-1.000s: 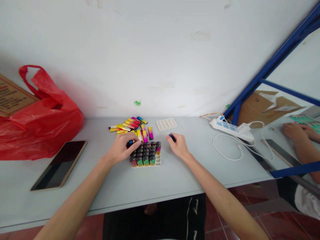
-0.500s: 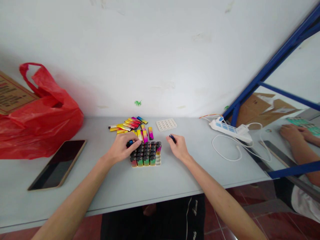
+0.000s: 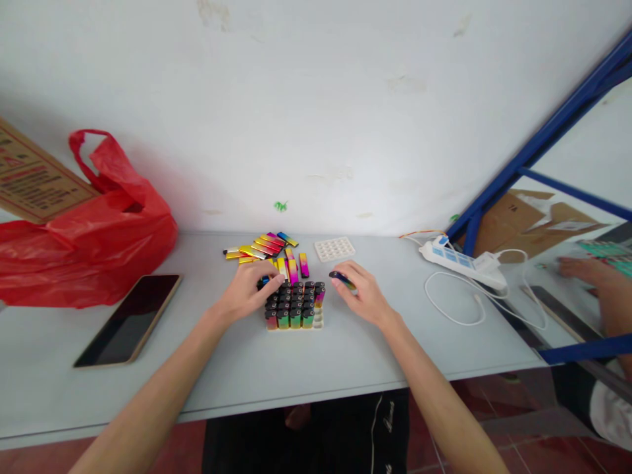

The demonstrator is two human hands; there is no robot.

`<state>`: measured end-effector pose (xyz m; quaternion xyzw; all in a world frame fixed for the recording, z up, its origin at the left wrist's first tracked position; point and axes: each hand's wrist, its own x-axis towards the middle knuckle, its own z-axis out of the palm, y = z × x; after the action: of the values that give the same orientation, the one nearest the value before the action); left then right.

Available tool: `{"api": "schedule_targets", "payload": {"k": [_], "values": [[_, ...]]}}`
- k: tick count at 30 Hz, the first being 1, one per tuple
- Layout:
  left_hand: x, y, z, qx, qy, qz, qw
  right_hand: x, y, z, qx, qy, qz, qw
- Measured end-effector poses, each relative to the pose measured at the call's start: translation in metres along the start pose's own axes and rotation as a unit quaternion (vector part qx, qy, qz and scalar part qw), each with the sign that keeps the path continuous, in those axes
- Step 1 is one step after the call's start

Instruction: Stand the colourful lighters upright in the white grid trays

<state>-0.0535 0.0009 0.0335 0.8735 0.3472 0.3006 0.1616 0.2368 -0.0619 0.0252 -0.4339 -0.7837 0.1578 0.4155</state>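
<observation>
Upright lighters (image 3: pixel 295 319) with black tops fill most of a white holed tray (image 3: pixel 318 320) in front of me; empty holes show at its near right corner. At the tray's far left edge, my left hand (image 3: pixel 249 289) has its fingers curled round a lighter with a bit of blue showing; the rest is hidden. Right of the tray, my right hand (image 3: pixel 364 293) pinches a dark-topped lighter (image 3: pixel 340 278) that lies tilted between thumb and fingers. Loose metallic lighters (image 3: pixel 266 245) in yellow, red, pink and blue lie in a pile beyond my left hand.
An empty white holed tray (image 3: pixel 334 249) lies near the wall. On the left are a phone (image 3: pixel 131 319), a red plastic bag (image 3: pixel 113 243) and a cardboard box (image 3: pixel 39 174). A power strip (image 3: pixel 459 263) with cables and a blue frame (image 3: pixel 513 168) stand right; another person's arm (image 3: pixel 607 289) shows beyond.
My right hand has turned its lighter from pointing away to lying more sideways, so more of its body shows. My left hand stays at the tray. The whole view has shifted slightly.
</observation>
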Motion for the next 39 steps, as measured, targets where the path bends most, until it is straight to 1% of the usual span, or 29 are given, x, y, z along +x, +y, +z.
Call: {"api": "schedule_targets", "payload": {"k": [1, 3, 6, 10, 12, 16, 18, 24, 28, 30, 34, 36, 38, 39], "values": [[0.0, 0.0, 0.0, -0.001, 0.004, 0.0, 1.0, 0.0, -0.002, -0.002, -0.005, 0.011, -0.022, 1.0], [0.0, 0.0, 0.001, -0.003, 0.008, 0.001, 1.0, -0.002, -0.004, -0.004, -0.004, 0.025, -0.038, 0.999], [0.0, -0.001, 0.001, 0.001, 0.004, 0.004, 1.0, -0.007, -0.004, -0.004, 0.01, 0.021, -0.031, 0.999], [0.0, -0.002, 0.001, 0.011, 0.001, 0.005, 1.0, -0.012, -0.002, 0.0, 0.063, 0.014, -0.03, 0.997], [0.0, -0.001, 0.0, 0.013, 0.003, 0.007, 1.0, -0.013, -0.001, 0.002, 0.079, -0.013, -0.026, 0.996], [0.001, 0.001, -0.001, 0.012, 0.007, 0.006, 1.0, -0.01, 0.0, 0.006, 0.047, -0.089, -0.022, 0.995], [0.001, 0.001, -0.001, 0.012, 0.007, 0.005, 1.0, -0.009, 0.0, 0.006, 0.043, -0.104, -0.02, 0.993], [0.001, 0.0, 0.001, 0.009, 0.004, 0.002, 1.0, -0.008, -0.001, 0.001, 0.033, -0.122, -0.029, 0.992], [0.001, 0.001, 0.0, 0.01, 0.005, -0.004, 1.0, -0.008, 0.001, 0.003, 0.04, -0.162, 0.002, 0.986], [0.001, 0.002, 0.001, 0.01, 0.005, -0.004, 1.0, -0.008, 0.003, 0.006, 0.022, -0.154, 0.007, 0.988], [0.001, 0.002, 0.001, 0.01, 0.004, -0.007, 1.0, -0.011, 0.006, 0.011, -0.054, -0.108, -0.002, 0.993], [0.0, 0.002, 0.001, 0.012, 0.005, -0.007, 1.0, -0.012, 0.009, 0.009, -0.043, -0.106, 0.015, 0.993], [0.0, 0.002, 0.002, 0.015, 0.005, -0.006, 1.0, -0.012, 0.014, 0.006, 0.0, -0.099, 0.041, 0.994], [0.0, 0.002, 0.002, 0.016, 0.002, -0.006, 1.0, -0.01, 0.017, 0.005, 0.023, -0.086, 0.059, 0.994]]}}
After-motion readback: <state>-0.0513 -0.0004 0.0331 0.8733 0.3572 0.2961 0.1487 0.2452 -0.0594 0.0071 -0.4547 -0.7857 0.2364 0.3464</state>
